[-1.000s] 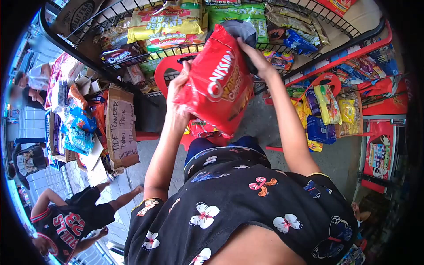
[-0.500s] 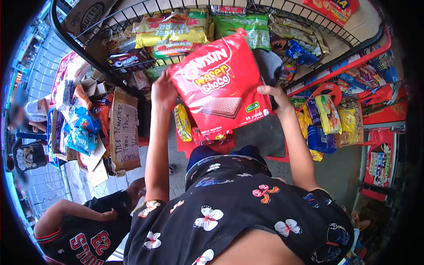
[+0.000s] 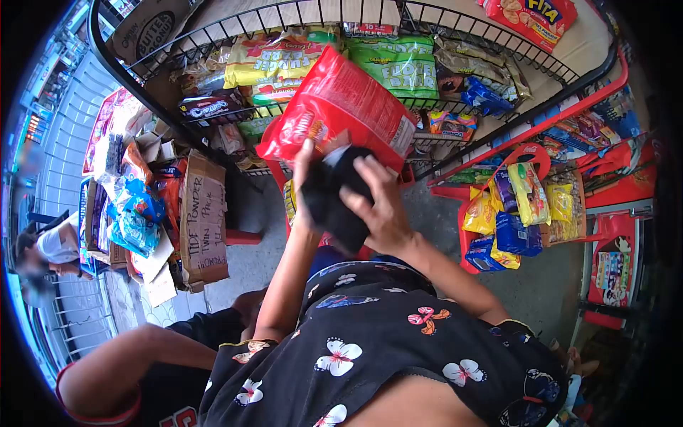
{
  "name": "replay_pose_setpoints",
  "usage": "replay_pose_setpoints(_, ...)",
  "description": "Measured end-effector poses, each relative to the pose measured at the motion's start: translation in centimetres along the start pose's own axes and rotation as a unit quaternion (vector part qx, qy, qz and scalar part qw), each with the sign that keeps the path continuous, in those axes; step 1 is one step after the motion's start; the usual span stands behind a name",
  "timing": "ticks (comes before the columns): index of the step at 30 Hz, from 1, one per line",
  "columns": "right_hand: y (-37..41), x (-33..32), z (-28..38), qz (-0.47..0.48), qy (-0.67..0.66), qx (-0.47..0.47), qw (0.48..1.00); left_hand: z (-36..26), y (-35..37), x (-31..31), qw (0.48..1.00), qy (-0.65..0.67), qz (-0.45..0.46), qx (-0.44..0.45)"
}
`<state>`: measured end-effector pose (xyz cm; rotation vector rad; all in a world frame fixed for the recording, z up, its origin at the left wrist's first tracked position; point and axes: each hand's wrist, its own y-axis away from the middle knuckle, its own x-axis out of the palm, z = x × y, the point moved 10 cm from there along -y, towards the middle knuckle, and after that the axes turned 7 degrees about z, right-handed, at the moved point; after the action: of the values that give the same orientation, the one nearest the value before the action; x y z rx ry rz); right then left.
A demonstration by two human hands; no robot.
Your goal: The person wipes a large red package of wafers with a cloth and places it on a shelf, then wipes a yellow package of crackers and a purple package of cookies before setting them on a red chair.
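A soft-looking black cloth point(image 3: 334, 196), blurred by motion, is between my two hands. My left hand point(image 3: 304, 188) grips its left side, thumb up near the lower edge of a red wafer pack point(image 3: 341, 107). My right hand point(image 3: 384, 206) is on its right side, fingers bent over it. The wafer pack is tilted just beyond the cloth, in front of the wire rack, and its printed back panel shows. What supports the pack is hidden, though a red plastic chair or stool point(image 3: 274, 171) shows beside it.
A black wire rack point(image 3: 284, 14) ahead holds yellow fudge bar packs point(image 3: 277, 57) and green ones point(image 3: 395, 64). To the left is a cardboard box point(image 3: 203, 220) with blue packs. Snack packs point(image 3: 509, 213) sit on a red stool at right. A person's arm point(image 3: 135, 363) is at lower left.
Both hands have let go of the wafer pack and now hold the black cloth close to my body. The pack has turned and tilted. The person at lower left has shifted closer.
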<state>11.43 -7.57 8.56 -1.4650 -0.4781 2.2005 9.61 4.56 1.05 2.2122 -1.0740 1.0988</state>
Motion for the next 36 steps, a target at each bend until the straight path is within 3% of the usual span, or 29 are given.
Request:
replay_pose_setpoints(1,0.4,0.9,1.4,0.032,0.053,-0.087,0.994,-2.3,0.4,-0.9,0.987,-0.111,-0.078,0.086)
replay_pose_setpoints(2,0.7,1.4,1.1,0.056,0.071,-0.121,0.988,2.0,0.8,0.6,0.979,0.142,-0.02,-0.147)
replay_pose_setpoints(3,-0.1,-0.2,-0.2,0.04,-0.033,-0.091,0.995,2.1,0.3,-0.4,0.98,0.132,-0.026,-0.147)
replay_pose_setpoints(5,-1.0,-2.5,-3.0,-0.011,-0.063,-0.063,0.996,2.2,-1.0,-3.2,0.988,0.1,-0.093,-0.076)
replay_pose_setpoints(7,-0.8,-2.9,-8.4,-0.108,-0.145,0.072,0.981,0.5,-2.2,-1.7,0.993,0.121,0.006,-0.008)
replay_pose_setpoints(9,1.4,-3.0,-14.3,-0.122,-0.172,0.343,0.915,0.4,-1.6,-0.3,0.993,0.116,0.019,-0.022)
replay_pose_setpoints(10,0.9,-3.9,-13.8,-0.173,-0.136,0.284,0.933,0.7,-1.3,0.4,0.994,0.092,0.059,-0.032)
replay_pose_setpoints(11,0.8,-2.6,-12.9,-0.149,-0.197,0.264,0.932,0.9,-1.2,1.0,0.992,0.067,0.097,-0.038)
replay_pose_setpoints(12,-1.4,-2.5,-8.4,-0.077,-0.12,0.169,0.975,2.4,-1.5,0.0,0.992,0.039,0.108,-0.046)
replay_pose_setpoints(13,-3.0,-2.3,-3.8,-0.022,-0.049,0.061,0.997,4.1,-1.4,-4.1,0.992,0.028,0.12,-0.038)
replay_pose_setpoints(14,-3.4,-0.9,-1.4,0.053,-0.052,0.003,0.997,3.9,-0.8,-4.4,0.991,0.029,0.121,-0.04)
replay_pose_setpoints(15,-3.8,-0.3,-0.4,0.083,-0.11,-0.024,0.99,4.8,-0.2,-3.6,0.974,0.146,0.141,-0.099)
replay_pose_setpoints(16,-4.1,-0.1,-1.3,0.079,-0.085,-0.056,0.992,4.7,0.5,-0.8,0.939,0.261,0.158,-0.157)
replay_pose_setpoints(17,-4.8,0.1,-2.8,0.077,-0.063,-0.088,0.991,2.6,0.3,-0.4,0.992,-0.014,0.106,-0.068)
replay_pose_setpoints(19,-7.0,-2.4,-8.7,-0.064,-0.086,0.014,0.994,2.3,-0.1,0.4,0.977,-0.102,0.166,-0.087)
replay_pose_setpoints(20,-7.1,-1.3,-12.6,-0.065,-0.205,0.138,0.967,2.7,-0.2,-0.7,0.983,-0.079,0.135,-0.093)
replay_pose_setpoints(22,-8.2,-2.2,-8.8,-0.056,-0.094,0.044,0.993,3.6,-0.1,-3.9,0.983,-0.087,0.116,-0.114)
replay_pose_setpoints(23,-7.6,-1.4,-5.1,-0.008,-0.08,-0.024,0.996,4.4,0.1,-5.7,0.981,-0.095,0.097,-0.136)
replay_pose_setpoints(24,-6.9,-0.5,-2.3,0.047,-0.109,-0.063,0.991,3.4,0.3,-4.1,0.994,-0.023,0.072,-0.079)
replay_pose_setpoints(25,-6.3,0.4,-0.4,0.1,-0.139,-0.1,0.98,6.1,1.0,-6.7,0.98,0.065,0.029,-0.184)
replay_pose_setpoints(26,-6.4,0.7,-1.4,0.108,-0.125,-0.121,0.979,5.1,0.3,-6.3,0.983,-0.034,0.088,-0.156)
replay_pose_setpoints(27,-7.4,-0.1,-3.3,0.069,-0.078,-0.101,0.989,3.7,-0.1,-4.4,0.973,-0.131,0.147,-0.124)
replay_pose_setpoints(28,-8.3,-0.8,-6.8,0.01,-0.053,-0.051,0.997,3.3,0.3,-1.3,0.976,-0.109,0.126,-0.139)
replay_pose_setpoints(30,-9.3,-2.0,-12.9,-0.073,-0.041,0.068,0.994,3.8,0.5,0.7,0.974,-0.058,0.169,-0.139)
replay_pose_setpoints(31,-9.3,-2.6,-11.4,-0.076,-0.038,0.065,0.994,4.0,0.6,0.8,0.974,-0.04,0.177,-0.135)
replay_pose_setpoints(32,-8.7,-2.0,-8.3,-0.036,-0.033,0.032,0.998,4.3,0.6,-0.1,0.974,-0.037,0.161,-0.154)
replay_pose_setpoints(33,-8.0,-1.4,-4.9,0.005,-0.028,0.0,1.0,4.6,0.5,-2.4,0.987,0.006,0.074,-0.144)
replay_pose_setpoints(36,-5.4,-0.2,1.1,0.008,-0.076,-0.126,0.989,5.0,1.0,-5.0,0.974,0.188,-0.108,-0.062)
